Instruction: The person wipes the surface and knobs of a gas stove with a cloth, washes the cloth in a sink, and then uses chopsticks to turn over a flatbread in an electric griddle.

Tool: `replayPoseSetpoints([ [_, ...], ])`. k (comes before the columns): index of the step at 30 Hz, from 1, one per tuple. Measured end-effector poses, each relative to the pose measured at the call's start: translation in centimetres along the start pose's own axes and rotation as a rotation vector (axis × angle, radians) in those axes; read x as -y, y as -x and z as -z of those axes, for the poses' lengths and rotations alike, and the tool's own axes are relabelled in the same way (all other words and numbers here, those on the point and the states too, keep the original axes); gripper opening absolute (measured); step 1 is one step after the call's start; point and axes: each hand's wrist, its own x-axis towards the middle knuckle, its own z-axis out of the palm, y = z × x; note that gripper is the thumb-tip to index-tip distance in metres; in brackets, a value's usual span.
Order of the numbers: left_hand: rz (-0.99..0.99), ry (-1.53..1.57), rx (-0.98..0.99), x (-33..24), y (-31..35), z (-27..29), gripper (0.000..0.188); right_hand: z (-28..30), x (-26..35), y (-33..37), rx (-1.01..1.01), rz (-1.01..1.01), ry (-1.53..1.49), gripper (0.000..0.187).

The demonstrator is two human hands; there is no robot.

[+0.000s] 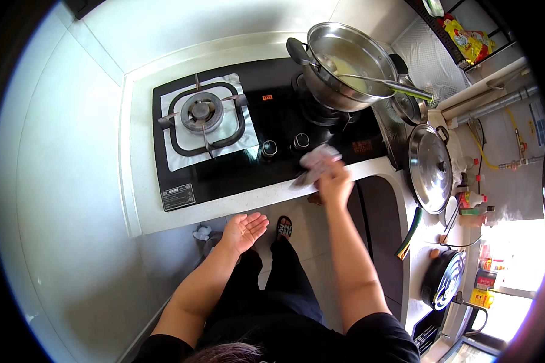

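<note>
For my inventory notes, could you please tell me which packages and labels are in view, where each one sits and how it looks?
Stove label: front left corner of the black hob, small rectangle, white and grey.
Orange sticker: hob centre, tiny rectangle.
Snack bag: shelf at upper right, crumpled, yellow and red.
Yellow packets: counter at far right, small, boxy.

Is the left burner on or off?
Off, as far as visible: no flame shows at the left burner, and nothing stands on its grate.

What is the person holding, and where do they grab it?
The right hand grips a crumpled pale cloth by its near end; the left hand holds nothing.
</note>
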Motion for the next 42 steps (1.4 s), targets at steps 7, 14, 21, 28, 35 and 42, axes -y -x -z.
replayPoseSetpoints([
  [7,0.025,-0.038,-0.064,0.5,-0.7,-1.2,0.036,0.2,-9.8,-6.0,-0.299,0.194,0.515,0.04],
  [14,-0.046,-0.031,0.001,-0.8,-2.4,3.6,0.037,-9.5,0.8,8.9,0.033,0.609,0.428,0.045],
  [21,-0.201,0.075,0.192,-1.6,-1.5,4.4,0.034,-9.8,6.7,11.5,0.392,0.612,-0.015,0.035],
  [28,-0.095,0.103,-0.107,-1.4,-0.4,3.2,0.035,-8.5,1.1,5.9,-0.033,0.584,0.456,0.031],
  [35,-0.027,0.074,-0.087,-0.5,-1.9,3.9,0.037,-9.2,1.8,6.6,0.151,0.921,0.373,0.028],
  [42,0.039,-0.043,-0.023,0.7,-0.9,-1.3,0.038,-4.9,-1.3,2.5,-0.103,0.565,0.535,0.028],
])
